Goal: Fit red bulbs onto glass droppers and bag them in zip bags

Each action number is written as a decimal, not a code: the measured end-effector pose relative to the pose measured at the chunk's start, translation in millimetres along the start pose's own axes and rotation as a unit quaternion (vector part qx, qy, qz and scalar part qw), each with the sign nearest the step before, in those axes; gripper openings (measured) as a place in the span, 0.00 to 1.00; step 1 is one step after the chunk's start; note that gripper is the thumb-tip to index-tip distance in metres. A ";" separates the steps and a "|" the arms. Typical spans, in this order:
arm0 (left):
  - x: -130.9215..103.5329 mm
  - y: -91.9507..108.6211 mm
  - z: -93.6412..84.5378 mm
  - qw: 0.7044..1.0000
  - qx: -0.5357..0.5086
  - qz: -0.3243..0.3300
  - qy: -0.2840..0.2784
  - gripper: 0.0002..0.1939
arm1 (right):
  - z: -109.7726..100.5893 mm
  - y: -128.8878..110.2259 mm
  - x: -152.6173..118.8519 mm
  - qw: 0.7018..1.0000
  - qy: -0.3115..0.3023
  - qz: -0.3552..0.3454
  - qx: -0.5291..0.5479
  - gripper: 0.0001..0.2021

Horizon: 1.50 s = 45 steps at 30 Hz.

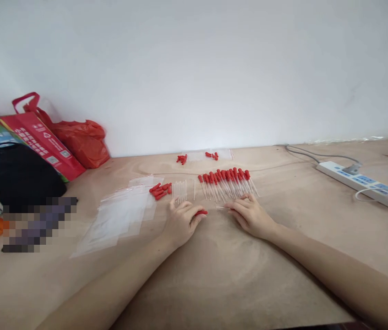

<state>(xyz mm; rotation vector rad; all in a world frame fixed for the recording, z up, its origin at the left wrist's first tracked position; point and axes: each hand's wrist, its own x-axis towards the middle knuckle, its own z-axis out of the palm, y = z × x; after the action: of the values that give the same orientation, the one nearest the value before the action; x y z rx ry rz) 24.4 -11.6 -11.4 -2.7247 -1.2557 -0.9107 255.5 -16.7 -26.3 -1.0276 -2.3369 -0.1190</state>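
Note:
Between the fingers of my left hand (184, 222) is a red rubber bulb (201, 212), its end pointing right. My right hand (253, 216) pinches a thin clear tube (222, 208) that points left toward the bulb; the two are apart. Behind my hands lies a row of droppers with red bulbs (226, 176) and clear stems. Just beyond my left hand are bare clear tubes (179, 189), and loose red bulbs (160, 190) lie left of them.
Overlapping clear plastic bags (118, 215) spread over the wooden table (214, 284) at left. More red bulbs (182, 159) lie near the wall. A power strip (362, 181) with cables is at right. Shopping bags (42, 142) and a black bag (22, 178) stand far left.

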 end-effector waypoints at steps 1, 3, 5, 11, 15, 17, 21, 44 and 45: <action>-0.8 1.8 1.5 1.000 -0.004 0.005 -0.002 0.06 | -2.0 -2.4 -1.1 1.000 0.000 -0.006 -0.002 0.10; -2.4 4.1 3.3 1.000 -0.008 0.015 -0.004 0.07 | -4.2 -8.1 0.4 1.000 0.004 -0.009 0.002 0.10; -3.3 5.3 3.7 1.000 -0.011 0.020 -0.006 0.07 | -4.6 -13.5 3.3 1.000 0.009 -0.012 0.010 0.10; -2.5 8.3 0.0 1.000 -0.017 0.020 -0.001 0.08 | -1.5 -19.0 5.4 1.000 0.013 -0.020 0.018 0.10; -2.0 8.5 -0.2 0.999 -0.030 0.027 0.005 0.08 | 1.1 -18.5 5.0 0.999 0.017 -0.036 0.018 0.10; -2.1 7.7 0.5 0.999 -0.036 0.029 0.005 0.09 | 2.5 -18.4 5.2 0.999 0.023 -0.045 0.019 0.10; -2.8 5.7 1.8 0.998 -0.053 0.037 -0.011 0.09 | 4.6 -17.9 5.8 0.997 0.030 -0.057 0.029 0.11; -6.6 6.3 3.5 0.992 -0.041 0.116 -0.041 0.06 | 9.2 -30.4 12.3 0.992 0.056 -0.110 -0.021 0.13; -6.4 6.1 3.4 0.992 -0.039 0.117 -0.042 0.07 | 10.1 -30.6 12.3 0.993 0.052 -0.106 -0.016 0.13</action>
<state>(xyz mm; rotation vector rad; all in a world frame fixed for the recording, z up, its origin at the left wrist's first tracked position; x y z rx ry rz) 27.1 -19.3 -16.2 -2.9174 -0.9019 -0.8459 222.7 -27.0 -23.6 -0.7664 -2.3478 -0.2855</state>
